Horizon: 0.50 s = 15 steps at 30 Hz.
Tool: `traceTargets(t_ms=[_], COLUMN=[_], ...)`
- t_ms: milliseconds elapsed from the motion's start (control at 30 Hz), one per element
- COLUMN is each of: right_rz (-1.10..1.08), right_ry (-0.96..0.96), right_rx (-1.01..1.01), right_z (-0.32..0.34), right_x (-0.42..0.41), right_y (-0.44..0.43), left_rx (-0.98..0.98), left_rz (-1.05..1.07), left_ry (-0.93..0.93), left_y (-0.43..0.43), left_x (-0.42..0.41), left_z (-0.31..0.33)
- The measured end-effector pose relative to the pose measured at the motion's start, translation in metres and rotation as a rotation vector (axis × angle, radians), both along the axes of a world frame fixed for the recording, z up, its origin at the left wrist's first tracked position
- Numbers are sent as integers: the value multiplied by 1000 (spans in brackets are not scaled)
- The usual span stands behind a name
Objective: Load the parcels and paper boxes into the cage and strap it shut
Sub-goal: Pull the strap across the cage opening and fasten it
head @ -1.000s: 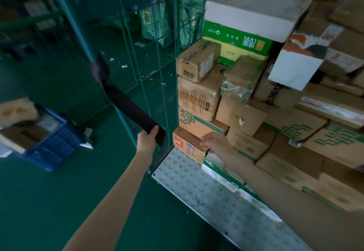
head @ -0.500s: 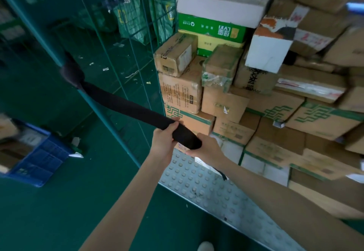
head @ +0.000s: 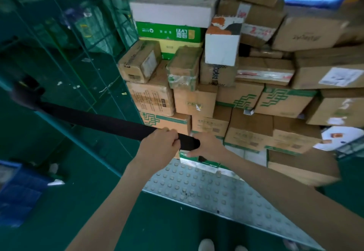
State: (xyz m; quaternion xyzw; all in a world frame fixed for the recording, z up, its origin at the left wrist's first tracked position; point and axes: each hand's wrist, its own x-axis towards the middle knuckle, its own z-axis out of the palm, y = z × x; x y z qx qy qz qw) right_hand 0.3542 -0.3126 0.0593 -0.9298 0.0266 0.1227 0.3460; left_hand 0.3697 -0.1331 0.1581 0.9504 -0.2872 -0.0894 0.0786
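A wide black strap (head: 98, 121) runs from the green cage post (head: 25, 95) at the left across to my hands. My left hand (head: 159, 142) grips the strap from above. My right hand (head: 206, 145) holds the strap's end just to the right, in front of the lowest boxes. Behind my hands the cage is stacked high with brown cardboard parcels (head: 244, 101), a green-printed paper box (head: 169, 32) and a white box (head: 173, 8) on top.
The cage's green wire mesh side (head: 82, 57) stands at the left. Its studded metal floor plate (head: 206, 189) juts toward me. A blue crate (head: 17, 191) sits on the green floor at the lower left. My shoes (head: 206, 245) show at the bottom edge.
My left hand has pulled the strap rightward across the cage front. My right hand left the small low box and took hold of the strap's end. The view has moved closer.
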Motion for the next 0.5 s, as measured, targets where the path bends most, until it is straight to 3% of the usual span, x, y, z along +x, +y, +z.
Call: traceTargets(t_ms=[67,133,267,500], right_rz=[34,36,-38,-84], right_ry=[30,73,171,191], right_rx=[-60,-145,-156,-69], right_z=[0,-3,-9,-4], right_x=[-6,-19,-50,-92], right_y=[-9,-25,-65,-84], left_rx=[-15,95,265,239], left_rz=[-127,-201,-310,-441], left_ry=[-80,-91,79,235], left_y=[-13,-29,-59,-114], left_x=[4,9,7,-18], left_z=[-1,-11,-36,-60])
